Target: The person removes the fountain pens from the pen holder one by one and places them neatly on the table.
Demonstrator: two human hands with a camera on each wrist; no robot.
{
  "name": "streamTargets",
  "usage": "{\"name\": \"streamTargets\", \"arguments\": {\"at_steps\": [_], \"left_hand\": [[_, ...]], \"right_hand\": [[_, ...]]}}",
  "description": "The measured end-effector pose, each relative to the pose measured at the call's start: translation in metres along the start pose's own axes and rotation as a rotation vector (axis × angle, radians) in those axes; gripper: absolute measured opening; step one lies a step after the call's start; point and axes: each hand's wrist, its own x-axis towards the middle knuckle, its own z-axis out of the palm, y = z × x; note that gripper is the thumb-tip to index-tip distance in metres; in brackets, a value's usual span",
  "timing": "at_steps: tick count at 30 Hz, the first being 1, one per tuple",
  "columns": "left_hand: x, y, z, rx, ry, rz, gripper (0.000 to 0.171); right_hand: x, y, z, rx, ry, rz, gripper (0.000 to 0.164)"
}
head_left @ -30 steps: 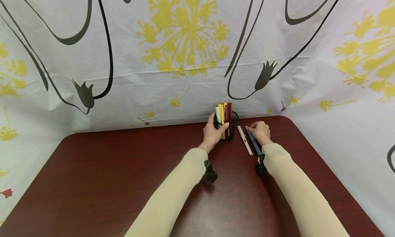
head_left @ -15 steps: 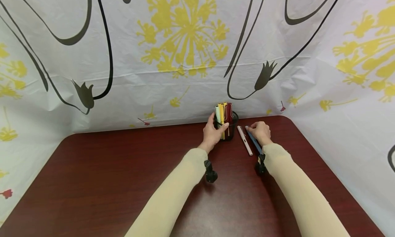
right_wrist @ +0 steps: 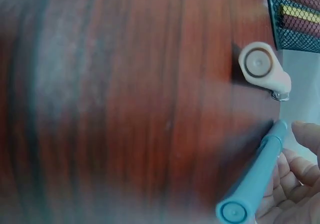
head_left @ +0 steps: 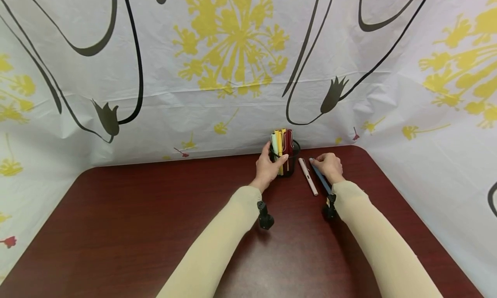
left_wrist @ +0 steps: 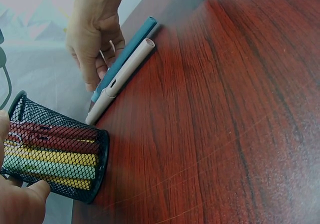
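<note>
In the head view, my left hand (head_left: pixel 266 170) grips the side of a black mesh pen holder (left_wrist: pixel 102 168), its thumb across the front. Yellow pens (head_left: pixel 278 139), dark red pens (head_left: pixel 289 139) and a pale green pen (head_left: pixel 274 143) stand inside it. To the right of the holder, my right hand (head_left: pixel 329 166) pinches a blue pen (head_left: pixel 320 176) near its far end. Between holder and blue pen lies a pale pink pen (head_left: pixel 308 176), roughly parallel to the blue one and apart from the holder. The right wrist view shows the blue pen's near end (right_wrist: pixel 234 212) close up.
The dark red-brown wooden table (head_left: pixel 155 220) has rounded back corners. Behind it hangs a white sheet (head_left: pixel 155 130) with yellow and grey flower prints, close to the holder. Small black cameras sit on both wrists.
Little differs. My right hand and the near end of the blue pen have shifted very slightly to the right. The left hand, holder and pale pink pen stay put.
</note>
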Motion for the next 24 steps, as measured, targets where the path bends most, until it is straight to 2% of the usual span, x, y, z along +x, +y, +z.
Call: {"name": "streamTargets", "arguments": {"at_steps": [3, 7, 11, 14, 18, 22, 24], "left_hand": [[0.0, 0.0, 0.0, 0.001, -0.002, 0.001, 0.074], [0.0, -0.001, 0.0, 0.002, -0.006, 0.002, 0.074], [0.001, -0.002, -0.001, 0.001, -0.015, 0.006, 0.074], [0.001, -0.002, -0.001, -0.004, -0.018, 0.006, 0.074], [0.002, -0.002, -0.001, -0.007, -0.015, -0.003, 0.074], [0.003, -0.001, 0.0, -0.003, -0.009, -0.001, 0.075], [0.002, -0.001, 0.0, -0.001, -0.007, 0.0, 0.075]], "right_hand": [[0.0, 0.0, -0.004, 0.031, 0.053, -0.025, 0.032], [0.002, -0.008, -0.01, 0.146, 0.194, -0.067, 0.03], [0.003, -0.026, -0.016, 0.395, 0.32, -0.116, 0.028], [0.001, -0.046, -0.018, 0.594, 0.358, -0.171, 0.026], [-0.006, -0.071, -0.016, 0.737, 0.324, -0.28, 0.027], [-0.027, -0.1, -0.021, 0.75, 0.197, -0.345, 0.028], [-0.031, -0.108, -0.018, 0.739, 0.13, -0.356, 0.028]]}}
